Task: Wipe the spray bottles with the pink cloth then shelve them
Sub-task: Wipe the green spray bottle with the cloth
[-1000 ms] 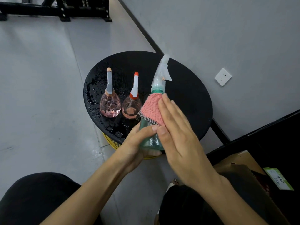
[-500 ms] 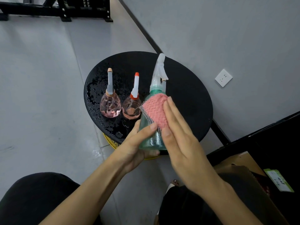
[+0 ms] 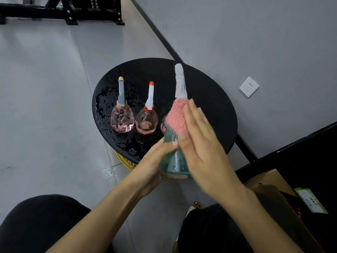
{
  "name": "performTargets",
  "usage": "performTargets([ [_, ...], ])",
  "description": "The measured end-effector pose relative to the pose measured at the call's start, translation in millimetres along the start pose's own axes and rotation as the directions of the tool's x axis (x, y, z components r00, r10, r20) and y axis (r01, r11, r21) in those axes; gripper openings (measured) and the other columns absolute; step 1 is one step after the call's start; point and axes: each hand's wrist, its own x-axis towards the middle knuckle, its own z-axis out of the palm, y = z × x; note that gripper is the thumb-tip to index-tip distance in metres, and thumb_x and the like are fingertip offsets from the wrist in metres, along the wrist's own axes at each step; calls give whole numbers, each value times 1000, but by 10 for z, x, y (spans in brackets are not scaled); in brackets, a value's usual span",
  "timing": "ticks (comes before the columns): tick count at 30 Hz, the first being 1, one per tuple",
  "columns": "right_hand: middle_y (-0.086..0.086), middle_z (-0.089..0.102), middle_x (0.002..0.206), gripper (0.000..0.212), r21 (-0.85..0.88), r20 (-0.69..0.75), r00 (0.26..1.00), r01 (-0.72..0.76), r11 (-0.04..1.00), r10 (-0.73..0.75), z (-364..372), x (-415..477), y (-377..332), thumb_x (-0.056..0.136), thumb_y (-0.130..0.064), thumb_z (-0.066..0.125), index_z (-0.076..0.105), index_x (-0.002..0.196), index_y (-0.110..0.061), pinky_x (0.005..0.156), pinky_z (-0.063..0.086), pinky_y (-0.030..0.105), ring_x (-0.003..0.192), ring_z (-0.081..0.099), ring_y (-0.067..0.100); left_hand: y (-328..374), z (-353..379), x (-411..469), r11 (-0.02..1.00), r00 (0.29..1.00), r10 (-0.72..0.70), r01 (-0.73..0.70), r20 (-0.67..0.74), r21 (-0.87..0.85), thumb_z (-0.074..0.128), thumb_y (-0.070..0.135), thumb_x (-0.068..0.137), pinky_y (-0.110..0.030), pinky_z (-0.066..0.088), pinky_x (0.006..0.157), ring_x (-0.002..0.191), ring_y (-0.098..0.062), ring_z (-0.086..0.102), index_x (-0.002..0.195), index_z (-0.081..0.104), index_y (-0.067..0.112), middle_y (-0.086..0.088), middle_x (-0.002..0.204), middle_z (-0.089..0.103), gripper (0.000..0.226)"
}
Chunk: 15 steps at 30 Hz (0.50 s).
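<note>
Item: green spray bottle [image 3: 174,161], translucent, with a white trigger head [image 3: 180,81] pointing up and away from the person. It is held in front of the near rim of the round black table [image 3: 209,106], its base in the hand rather than on the tabletop. Left hand [image 3: 152,166]: curled round the lower body of the bottle from the left, thumb across its front. Pink cloth [image 3: 177,117]: knitted texture with a grey striped edge, draped over the shoulder and neck of the bottle just under the trigger head. Right hand [image 3: 202,145]: fingers [image 3: 196,115] straight and together, laid flat on the cloth and pressing it against the bottle's right side, gripping nothing. Pink spray bottle with tan tip [image 3: 122,119]: upright on the table, left of centre. Pink spray bottle with red tip [image 3: 146,121]: upright just beside it, between it and the held bottle, apart from both. The tabletop is beaded with water around the two standing bottles. A yellow base [image 3: 127,162] shows under the near rim. Surroundings: wall socket [image 3: 249,86] on the grey wall, black rack [image 3: 73,10] on the far floor, cardboard box [image 3: 268,179] with a green label [image 3: 310,199] at lower right.
</note>
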Motion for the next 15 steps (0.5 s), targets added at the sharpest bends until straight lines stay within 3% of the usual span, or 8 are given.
performTargets([
  [2,-19,-5,161,61,-85,-7,999,52,995,-53,80,-120,-41,100,-50,14,2,155,-26,122,2,27,145,-13,-5,2,13,-13,1000,1000,17,-18,-22,-15,66,43,59,-26,54,51,64,-9,68,92,65,18,3,73,70,41],
  [4,-19,-5,161,62,-114,3,998,64,991,-64,109,-175,-72,99,-50,11,2,155,-26,121,0,28,145,-13,-4,5,17,-23,999,999,29,-29,-16,-39,66,42,58,-24,52,47,59,-9,66,84,64,19,3,67,68,34],
  [9,-24,-2,160,59,55,2,1000,8,998,-8,-62,41,13,101,-54,17,7,155,-31,113,-1,9,143,-10,-10,-42,21,-23,997,999,25,-24,22,-70,71,42,59,-28,55,43,66,-17,69,99,66,12,-5,79,72,50],
  [12,-26,-7,159,64,151,28,998,-63,987,59,-121,150,40,96,-54,19,2,154,-32,113,2,15,143,-8,-11,-28,29,-36,996,995,52,-46,80,-73,86,48,48,-27,56,45,71,-19,72,94,76,20,-5,84,74,55],
  [15,-26,-10,159,65,105,15,1000,-23,994,21,-39,46,-6,98,-59,17,-2,154,-32,119,6,25,144,-10,-9,-26,-1,-21,999,998,46,-45,49,-29,86,57,44,-29,55,52,69,-17,69,103,68,18,-3,83,71,73],
])
